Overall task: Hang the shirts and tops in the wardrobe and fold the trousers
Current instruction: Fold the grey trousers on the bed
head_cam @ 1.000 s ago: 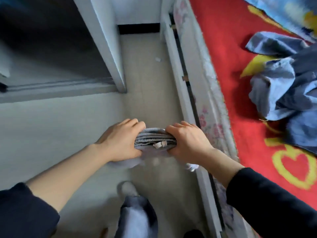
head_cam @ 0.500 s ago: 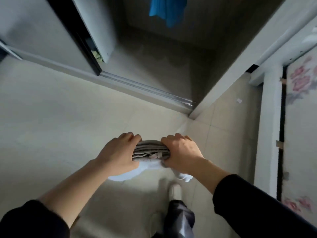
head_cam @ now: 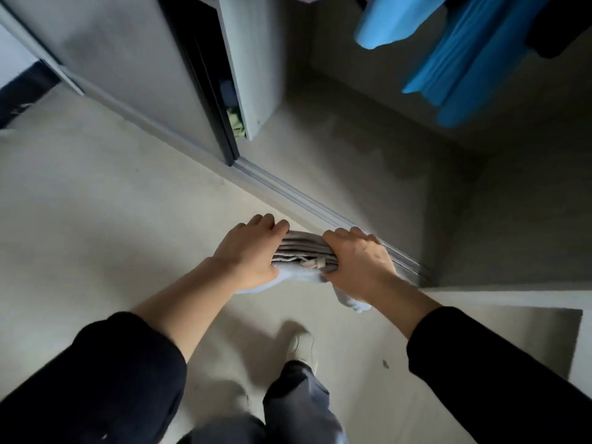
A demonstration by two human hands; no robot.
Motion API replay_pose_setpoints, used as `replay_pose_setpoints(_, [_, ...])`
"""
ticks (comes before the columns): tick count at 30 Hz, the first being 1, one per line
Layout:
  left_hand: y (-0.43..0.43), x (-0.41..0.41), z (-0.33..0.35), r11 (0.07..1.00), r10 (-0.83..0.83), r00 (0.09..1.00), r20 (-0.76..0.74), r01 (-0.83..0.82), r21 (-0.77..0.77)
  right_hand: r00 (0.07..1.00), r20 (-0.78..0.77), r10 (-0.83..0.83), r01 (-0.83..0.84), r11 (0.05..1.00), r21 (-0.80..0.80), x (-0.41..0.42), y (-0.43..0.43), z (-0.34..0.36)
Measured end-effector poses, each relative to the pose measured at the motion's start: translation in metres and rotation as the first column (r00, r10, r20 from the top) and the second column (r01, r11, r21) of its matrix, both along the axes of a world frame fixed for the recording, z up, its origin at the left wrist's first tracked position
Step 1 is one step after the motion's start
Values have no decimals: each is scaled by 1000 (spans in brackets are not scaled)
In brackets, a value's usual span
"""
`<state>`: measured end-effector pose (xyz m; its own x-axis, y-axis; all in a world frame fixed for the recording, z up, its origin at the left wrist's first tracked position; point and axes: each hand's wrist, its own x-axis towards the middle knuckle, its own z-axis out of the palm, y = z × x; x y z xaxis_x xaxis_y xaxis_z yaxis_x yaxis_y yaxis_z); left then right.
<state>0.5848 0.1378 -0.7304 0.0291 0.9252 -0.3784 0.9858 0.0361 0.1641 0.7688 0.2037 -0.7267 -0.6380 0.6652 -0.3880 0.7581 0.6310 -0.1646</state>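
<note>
Both hands on the folded grey trousers (head_cam: pixel 304 256): left hand (head_cam: pixel 253 254) and right hand (head_cam: pixel 358 264) fingers curled over each end, bundle held between them above the floor (head_cam: pixel 96 219), open wardrobe (head_cam: pixel 368 149) just beyond the fingertips.

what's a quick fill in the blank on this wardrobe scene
The tops hanging in the wardrobe are coloured ____.
The folded bundle is coloured ____.
Besides the left hand, the ____ hand grips it too.
Missing: blue; grey; right.
</note>
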Motion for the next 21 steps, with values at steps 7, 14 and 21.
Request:
replay_pose_setpoints(7, [73, -71, -25, 1000, 21, 996, 90, -20, -10, 999, 43, -1, 0, 1000, 28, -71, 79, -24])
replay_pose_setpoints(14, [163, -142, -71, 998, -51, 991, 126, 47, 38, 993, 71, -91, 81, 988, 132, -136, 157, -62])
replay_pose_setpoints(21, [289, -180, -124, 954, -164, 985, 49, 146, 260, 967, 25, -254, 238, 934, 265, -170, 254, -100])
